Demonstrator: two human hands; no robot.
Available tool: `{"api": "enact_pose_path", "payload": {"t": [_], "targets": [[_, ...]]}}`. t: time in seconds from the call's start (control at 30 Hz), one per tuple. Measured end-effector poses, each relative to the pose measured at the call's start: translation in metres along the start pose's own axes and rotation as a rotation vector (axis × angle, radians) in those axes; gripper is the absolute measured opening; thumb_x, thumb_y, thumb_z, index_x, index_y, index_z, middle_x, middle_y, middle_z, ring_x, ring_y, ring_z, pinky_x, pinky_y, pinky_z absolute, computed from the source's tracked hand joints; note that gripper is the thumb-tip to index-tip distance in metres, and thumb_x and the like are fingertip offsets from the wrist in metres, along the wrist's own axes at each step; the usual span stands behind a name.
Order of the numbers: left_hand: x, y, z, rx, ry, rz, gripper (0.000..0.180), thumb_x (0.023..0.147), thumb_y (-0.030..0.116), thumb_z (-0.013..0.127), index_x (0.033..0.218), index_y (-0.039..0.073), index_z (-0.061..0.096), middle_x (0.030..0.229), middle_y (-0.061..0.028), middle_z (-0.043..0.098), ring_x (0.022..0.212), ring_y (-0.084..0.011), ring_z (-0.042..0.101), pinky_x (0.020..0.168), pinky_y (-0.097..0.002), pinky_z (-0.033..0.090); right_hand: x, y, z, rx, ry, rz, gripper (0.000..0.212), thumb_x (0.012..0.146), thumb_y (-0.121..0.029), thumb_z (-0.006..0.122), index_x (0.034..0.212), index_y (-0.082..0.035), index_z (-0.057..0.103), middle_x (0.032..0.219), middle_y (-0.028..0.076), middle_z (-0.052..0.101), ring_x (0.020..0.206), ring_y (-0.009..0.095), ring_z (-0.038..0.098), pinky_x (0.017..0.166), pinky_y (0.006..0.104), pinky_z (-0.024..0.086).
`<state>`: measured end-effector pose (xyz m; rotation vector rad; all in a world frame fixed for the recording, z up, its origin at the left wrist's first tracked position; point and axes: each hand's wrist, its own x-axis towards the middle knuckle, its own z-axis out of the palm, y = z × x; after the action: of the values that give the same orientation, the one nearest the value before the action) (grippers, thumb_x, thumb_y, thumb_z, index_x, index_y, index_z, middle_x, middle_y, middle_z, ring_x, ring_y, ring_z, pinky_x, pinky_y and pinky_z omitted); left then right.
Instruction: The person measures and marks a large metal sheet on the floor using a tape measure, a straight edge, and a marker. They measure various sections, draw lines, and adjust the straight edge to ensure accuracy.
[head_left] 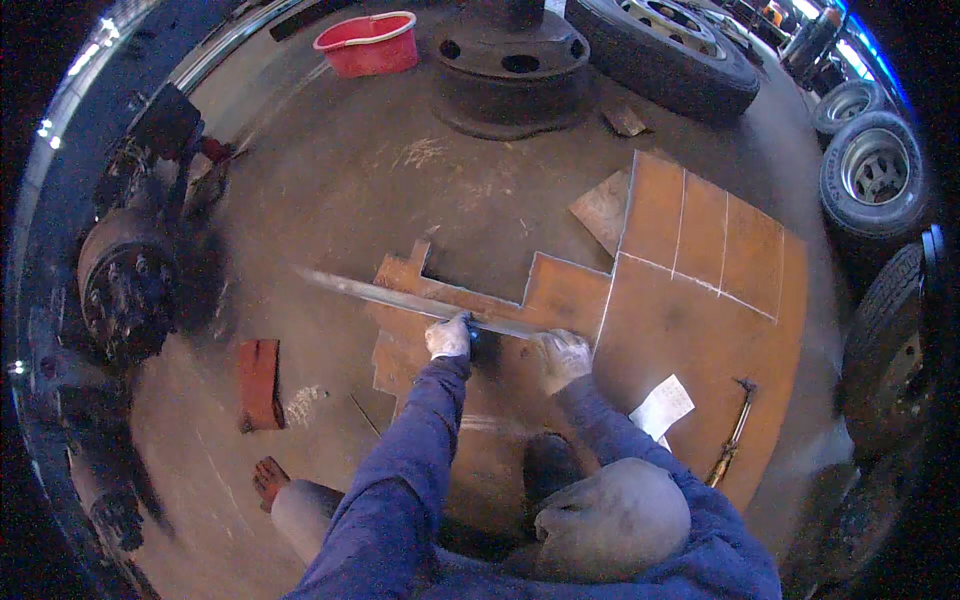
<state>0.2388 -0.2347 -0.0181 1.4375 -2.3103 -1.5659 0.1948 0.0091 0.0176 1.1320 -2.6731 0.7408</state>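
A long, thin metal straightedge [392, 297] lies slantwise across a rust-brown steel plate [705, 340], its left end reaching past the plate. My left hand [448, 338], in a pale glove, is closed at the middle of the bar; something small and dark blue shows by its fingertips, too small to name. Near the bar's right end, my gloved right hand [562, 360] has its fingers closed on it. The plate has a stepped cut-out along its far edge. White chalk lines [690, 275] cross its right part.
On the plate's right lie a white paper [662, 405] and a cutting torch [735, 435]. A reddish metal piece [260, 385] lies at left. Farther off stand a red tub [368, 48], a wheel rim [512, 85] and several tyres [872, 172]. A greasy hub [130, 280] flanks the left.
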Motion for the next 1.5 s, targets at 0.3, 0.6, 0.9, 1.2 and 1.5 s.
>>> {"api": "enact_pose_path", "payload": {"t": [0.3,0.6,0.9,1.2,1.5], "targets": [[0.043,-0.006,0.05,0.463,-0.158,0.142,0.04,0.095,0.046,0.054,0.098,0.012,0.077,0.096,-0.016,0.076,0.098,-0.0338,0.071,0.092,-0.0431,0.05,0.011,0.064,0.035,-0.199,-0.08,-0.042,0.035,0.07,-0.018,0.068,0.105,-0.017,0.065,0.106,0.003,0.067,0.1,0.026,0.063,0.084,0.0474,0.049],[0.051,0.014,0.02,0.157,-0.398,-0.1,0.063,0.089,0.061,0.066,0.103,0.0,0.074,0.084,-0.0105,0.075,0.077,-0.0208,0.071,0.075,-0.0352,0.054,0.002,0.08,0.055,-0.195,-0.036,-0.101,0.037,0.074,-0.014,0.065,0.11,-0.018,0.064,0.105,0.001,0.067,0.093,0.025,0.063,0.075,0.046,0.049],[0.046,0.013,0.02,0.132,-0.346,-0.064,0.062,0.088,0.06,0.069,0.099,-0.001,0.076,0.084,-0.008,0.075,0.078,-0.0172,0.07,0.074,-0.0345,0.054,0.001,0.079,0.053,-0.21,-0.051,-0.055,0.03,0.076,-0.013,0.064,0.105,-0.019,0.066,0.104,0.0,0.066,0.093,0.025,0.063,0.079,0.0466,0.048],[0.05,0.003,0.02,0.162,-0.356,-0.11,0.063,0.086,0.064,0.067,0.096,0.002,0.077,0.08,-0.0095,0.076,0.08,-0.0223,0.073,0.081,-0.0378,0.054,0.0,0.076,0.058,-0.212,-0.079,-0.038,0.037,0.073,-0.016,0.068,0.11,-0.018,0.066,0.106,0.001,0.066,0.093,0.026,0.063,0.079,0.0458,0.05],[0.068,-0.02,0.04,0.168,-0.302,-0.056,0.056,0.085,0.055,0.072,0.098,0.001,0.077,0.092,-0.0147,0.077,0.087,-0.0278,0.073,0.086,-0.0386,0.053,-0.007,0.086,0.058,-0.213,-0.204,-0.013,0.05,0.068,-0.02,0.072,0.117,-0.016,0.063,0.115,0.004,0.064,0.101,0.029,0.062,0.085,0.0463,0.05]]}}
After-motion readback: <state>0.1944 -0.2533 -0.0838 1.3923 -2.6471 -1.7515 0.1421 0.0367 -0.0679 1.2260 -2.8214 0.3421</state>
